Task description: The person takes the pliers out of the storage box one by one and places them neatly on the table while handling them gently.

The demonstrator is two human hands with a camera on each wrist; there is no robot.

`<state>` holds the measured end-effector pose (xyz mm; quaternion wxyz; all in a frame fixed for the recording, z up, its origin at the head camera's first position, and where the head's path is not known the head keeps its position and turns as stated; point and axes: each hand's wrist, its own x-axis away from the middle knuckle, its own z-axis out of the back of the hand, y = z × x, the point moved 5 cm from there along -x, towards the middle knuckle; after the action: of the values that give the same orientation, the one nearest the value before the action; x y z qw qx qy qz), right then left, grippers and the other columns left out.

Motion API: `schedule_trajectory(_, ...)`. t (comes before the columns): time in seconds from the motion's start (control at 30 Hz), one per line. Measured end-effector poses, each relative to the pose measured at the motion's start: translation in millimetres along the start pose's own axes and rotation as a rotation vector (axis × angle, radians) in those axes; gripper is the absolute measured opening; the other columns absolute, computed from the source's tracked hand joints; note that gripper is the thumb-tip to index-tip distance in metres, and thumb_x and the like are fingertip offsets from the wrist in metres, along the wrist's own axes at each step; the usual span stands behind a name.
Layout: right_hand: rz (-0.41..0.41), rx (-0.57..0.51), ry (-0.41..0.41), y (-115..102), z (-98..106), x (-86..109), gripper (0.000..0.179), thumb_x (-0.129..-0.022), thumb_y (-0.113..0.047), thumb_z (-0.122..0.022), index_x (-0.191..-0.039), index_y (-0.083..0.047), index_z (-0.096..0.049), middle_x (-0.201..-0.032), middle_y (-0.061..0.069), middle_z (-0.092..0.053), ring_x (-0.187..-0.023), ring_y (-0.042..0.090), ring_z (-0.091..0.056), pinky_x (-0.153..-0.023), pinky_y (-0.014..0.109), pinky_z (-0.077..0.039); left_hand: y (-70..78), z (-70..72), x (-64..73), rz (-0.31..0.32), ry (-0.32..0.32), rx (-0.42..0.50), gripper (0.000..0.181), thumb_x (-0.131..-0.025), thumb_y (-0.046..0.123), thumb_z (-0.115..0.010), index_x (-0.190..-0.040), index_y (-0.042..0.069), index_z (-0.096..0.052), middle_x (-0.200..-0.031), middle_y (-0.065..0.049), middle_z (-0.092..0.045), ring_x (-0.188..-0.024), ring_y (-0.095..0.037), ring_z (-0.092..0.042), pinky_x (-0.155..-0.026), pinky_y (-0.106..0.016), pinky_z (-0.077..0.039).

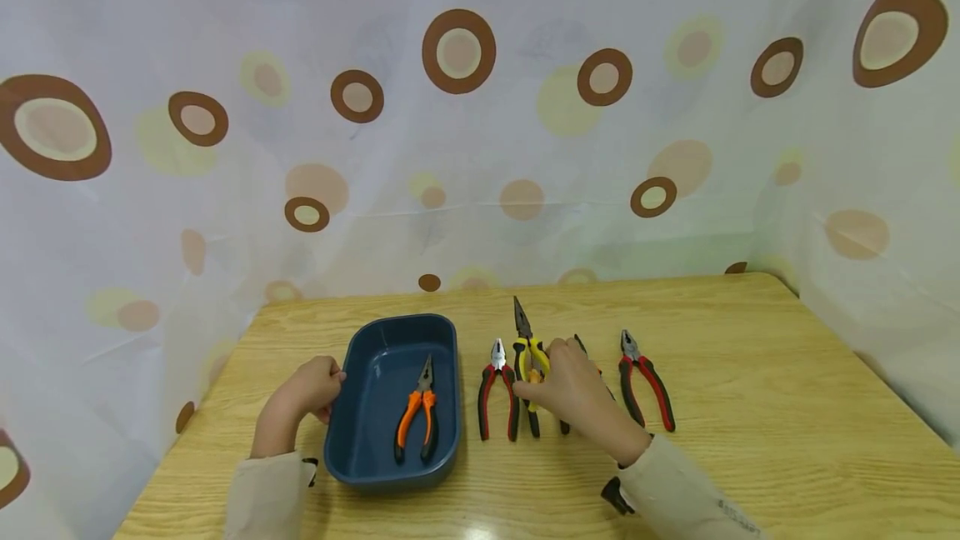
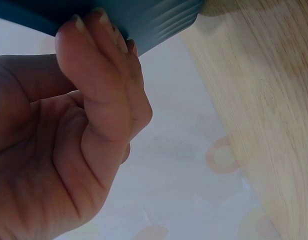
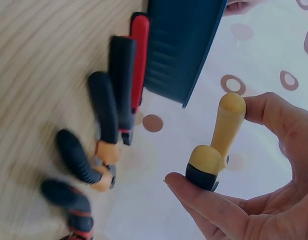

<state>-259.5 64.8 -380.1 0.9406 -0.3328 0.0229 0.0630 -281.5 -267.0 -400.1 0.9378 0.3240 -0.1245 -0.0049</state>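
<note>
My left hand (image 1: pixel 303 394) is at the left wall of a dark blue tray (image 1: pixel 356 473), its bent fingers (image 2: pixel 101 85) gripping the side near the rim. Inside the tray lie orange-and-black long-nose pliers (image 1: pixel 417 415), jaws toward the back. To the right of the tray, my right hand (image 1: pixel 581 394) pinches yellow-and-black long-nose pliers (image 1: pixel 522 332) by the handles, between thumb and fingers. In the right wrist view the yellow handles (image 3: pixel 229 122) are held off the tabletop, spread apart.
Red-and-black combination pliers (image 1: pixel 488 398) lie just right of the tray. Orange-and-black pliers (image 3: pixel 108 152) and another pair lie partly hidden beneath my right hand. Farther right are red-and-black pliers (image 1: pixel 656 386). A patterned curtain (image 1: pixel 480 148) surrounds the wooden table (image 1: pixel 765 373).
</note>
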Motion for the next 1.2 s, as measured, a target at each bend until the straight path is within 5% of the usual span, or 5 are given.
schedule_trajectory(0.3,-0.064,0.019,-0.003,30.2,14.1,5.4,0.056,-0.077,-0.027,-0.078,-0.106,0.015,-0.055,-0.1,0.025,-0.05,-0.059,0.022,-0.042,-0.048,0.029,-0.037,1.2,-0.4,0.0,-0.001,-0.001,-0.004,0.019,-0.101,0.003,-0.04,-0.086,-0.005,-0.049,-0.066,-0.012,-0.049,-0.05,-0.018,-0.052,-0.049,-0.029,-0.053)
schedule_trajectory(0.87,-0.093,0.084,0.002,70.4,36.2,14.9,0.063,-0.079,-0.03,-0.077,-0.11,0.018,-0.052,-0.108,0.035,-0.05,-0.062,0.024,-0.047,-0.049,0.033,-0.041,-0.9,0.8,0.1,0.003,0.002,-0.013,0.018,-0.101,0.003,-0.04,-0.086,-0.004,-0.048,-0.065,-0.012,-0.049,-0.049,-0.018,-0.052,-0.048,-0.029,-0.053)
schedule_trajectory(1.2,-0.142,0.131,0.006,97.0,54.7,22.9,0.063,-0.08,-0.032,-0.074,-0.108,0.019,-0.051,-0.1,0.032,-0.052,-0.069,0.026,-0.046,-0.052,0.032,-0.038,0.5,0.2,-0.3,0.002,-0.004,-0.006,0.018,-0.101,0.003,-0.04,-0.086,-0.004,-0.049,-0.065,-0.012,-0.05,-0.05,-0.018,-0.052,-0.049,-0.03,-0.053)
